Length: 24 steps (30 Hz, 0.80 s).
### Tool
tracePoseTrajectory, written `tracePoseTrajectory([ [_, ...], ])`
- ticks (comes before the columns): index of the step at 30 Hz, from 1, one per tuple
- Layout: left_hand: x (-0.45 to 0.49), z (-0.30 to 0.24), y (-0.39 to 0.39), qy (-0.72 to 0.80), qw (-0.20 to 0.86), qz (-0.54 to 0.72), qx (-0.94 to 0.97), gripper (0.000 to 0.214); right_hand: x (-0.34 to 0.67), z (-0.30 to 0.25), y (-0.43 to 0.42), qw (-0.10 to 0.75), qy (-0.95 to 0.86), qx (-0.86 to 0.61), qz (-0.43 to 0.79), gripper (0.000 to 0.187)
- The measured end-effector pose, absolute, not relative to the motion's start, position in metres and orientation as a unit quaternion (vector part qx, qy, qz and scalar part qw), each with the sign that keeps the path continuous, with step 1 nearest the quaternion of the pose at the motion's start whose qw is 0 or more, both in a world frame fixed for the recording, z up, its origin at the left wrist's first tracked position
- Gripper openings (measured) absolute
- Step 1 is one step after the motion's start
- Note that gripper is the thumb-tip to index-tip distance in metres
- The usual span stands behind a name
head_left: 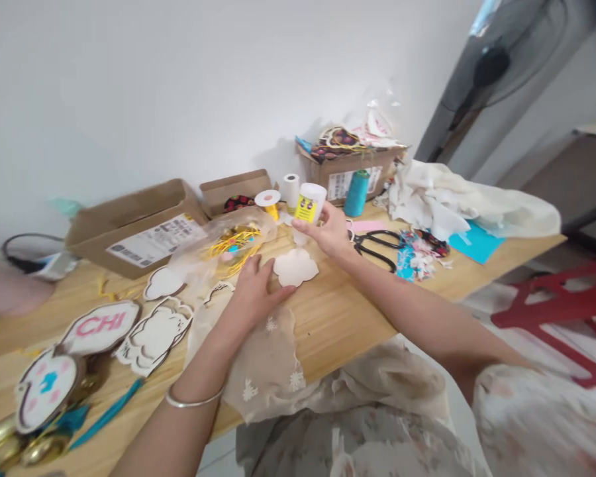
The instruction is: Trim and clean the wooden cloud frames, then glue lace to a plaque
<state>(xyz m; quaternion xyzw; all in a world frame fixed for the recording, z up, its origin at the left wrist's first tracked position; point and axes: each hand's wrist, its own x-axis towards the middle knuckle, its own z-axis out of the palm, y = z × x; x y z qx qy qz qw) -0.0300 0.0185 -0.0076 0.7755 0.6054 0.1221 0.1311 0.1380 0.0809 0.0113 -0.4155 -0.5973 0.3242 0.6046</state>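
My right hand (328, 232) grips a white glue bottle (310, 202) with a yellow label, tipped nozzle-down over a pale cloud-shaped cutout (296, 266) on the wooden table (338, 318). My left hand (252, 288) lies flat beside that cutout, fingertips touching its left edge and pinning a piece of sheer embroidered fabric (263, 361). A silver bangle sits on my left wrist.
Black scissors (375, 246), a teal thread spool (356, 193), cardboard boxes (139, 228), a plastic bag of yellow cord (231, 244), several cloud-shaped cutouts (153, 334) and a "CHI" plaque (100, 325) lie around. White cloth (467, 199) is heaped right; a red stool (566, 311) stands beyond.
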Motion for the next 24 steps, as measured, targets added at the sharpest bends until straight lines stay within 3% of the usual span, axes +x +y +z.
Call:
tracePoseTrajectory([
  [24, -0.031, -0.007, 0.021, 0.58, 0.146, 0.078, 0.797, 0.069, 0.146, -0.009, 0.089, 0.585, -0.621, -0.443, 0.276, 0.041],
])
